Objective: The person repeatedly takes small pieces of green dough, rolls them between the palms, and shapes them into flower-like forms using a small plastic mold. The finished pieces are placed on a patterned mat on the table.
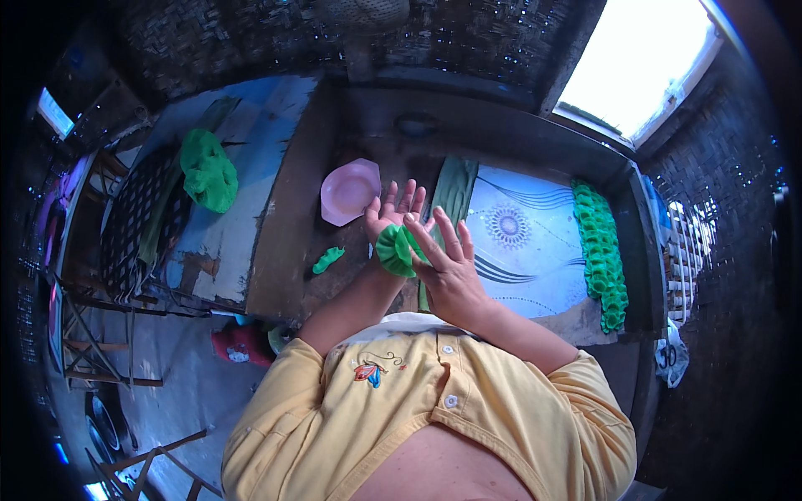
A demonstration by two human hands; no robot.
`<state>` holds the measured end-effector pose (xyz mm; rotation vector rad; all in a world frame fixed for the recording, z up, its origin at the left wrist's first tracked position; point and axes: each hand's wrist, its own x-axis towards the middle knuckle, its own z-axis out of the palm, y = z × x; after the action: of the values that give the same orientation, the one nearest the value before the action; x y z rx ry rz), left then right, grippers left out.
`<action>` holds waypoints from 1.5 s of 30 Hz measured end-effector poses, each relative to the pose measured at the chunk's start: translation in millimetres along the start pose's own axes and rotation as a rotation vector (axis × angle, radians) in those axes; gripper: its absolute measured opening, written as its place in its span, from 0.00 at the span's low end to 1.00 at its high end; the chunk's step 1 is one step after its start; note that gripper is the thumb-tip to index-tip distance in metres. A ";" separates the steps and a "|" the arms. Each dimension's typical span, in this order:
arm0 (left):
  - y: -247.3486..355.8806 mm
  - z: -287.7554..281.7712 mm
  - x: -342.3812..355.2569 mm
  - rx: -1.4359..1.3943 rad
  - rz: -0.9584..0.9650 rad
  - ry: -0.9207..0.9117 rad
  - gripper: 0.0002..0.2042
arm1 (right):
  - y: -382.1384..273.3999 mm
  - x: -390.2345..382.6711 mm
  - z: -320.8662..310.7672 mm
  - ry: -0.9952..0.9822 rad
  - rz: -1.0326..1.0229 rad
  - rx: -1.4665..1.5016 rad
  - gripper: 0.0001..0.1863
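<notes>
My left hand (393,210) is turned palm up with its fingers spread. A soft green ruffled piece, like a small fluted cup of dough (396,250), lies across the heel of that palm and the wrist. Above it, my right hand (452,269) has its fingers stretched out and apart, its thumb side against the green piece. Whether the right thumb presses into it is hidden. A small green lump (329,260) rests on the brown surface left of my wrists. Beyond my left hand sits a pink many-sided bowl (351,192).
Several green ruffled cups (599,255) stand in packed rows at the right, on a white patterned sheet (535,234). A dark green leaf strip (454,192) borders the sheet. A large green mass (209,171) sits on the raised blue-white board (242,209) at left. A bright window (639,63) is at upper right.
</notes>
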<state>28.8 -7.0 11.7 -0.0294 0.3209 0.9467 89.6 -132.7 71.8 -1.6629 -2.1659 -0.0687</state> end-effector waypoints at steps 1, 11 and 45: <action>0.1 -0.6 -0.4 -0.015 0.007 0.032 0.24 | 3.6 1.1 -1.8 -0.072 0.086 0.149 0.24; 3.2 0.1 -0.2 0.218 0.208 -0.082 0.21 | 36.9 0.8 15.6 -0.065 0.240 0.706 0.26; 90.1 -51.3 -45.6 1.623 1.003 -0.546 0.18 | 273.0 -279.6 -16.7 0.363 1.098 -0.181 0.36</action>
<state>-81.2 1.4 -14.0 1.9927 0.5195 1.3518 407.5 -314.6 -65.4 -2.4652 -0.8142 -0.2257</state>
